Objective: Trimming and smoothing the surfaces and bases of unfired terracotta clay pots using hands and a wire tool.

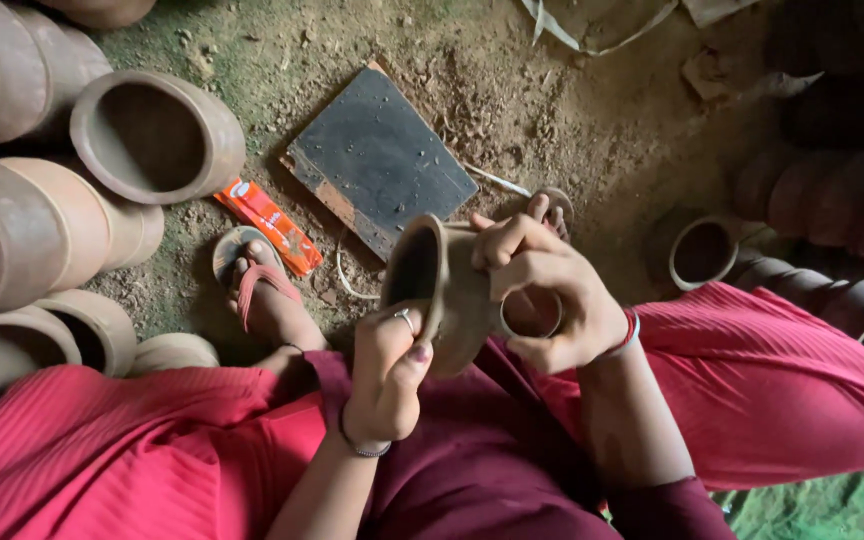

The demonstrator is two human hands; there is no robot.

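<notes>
left hand (392, 375) — nearest the camera, over the lap; its grip is closed on the rim of the pot (447, 290), thumb outside, fingertips seemingly hooked inside the mouth. right hand (542, 290) — just beyond, grip clamped round the pot's body, fingers curled over the top, with a small ring-shaped piece (530, 312) held against the pot's side under the palm. whether that ring is joined to the pot or loose cannot be told.

pot position: held in the air between both hands, above the knees, clear of the ground.

orientation: the pot lies on its side; long axis runs roughly left to right, mouth facing left and slightly toward the camera, base hidden in the right hand.

judgement on the step: steady the rim with light pressure only — unfired clay would likely dent — and let the right hand carry the weight while working the ring.

beyond: sandalled foot (257, 290), orange packet (270, 225), dark board (377, 160) on the dirt floor (552, 100); further pots stacked left (157, 135) and right (704, 250).
</notes>
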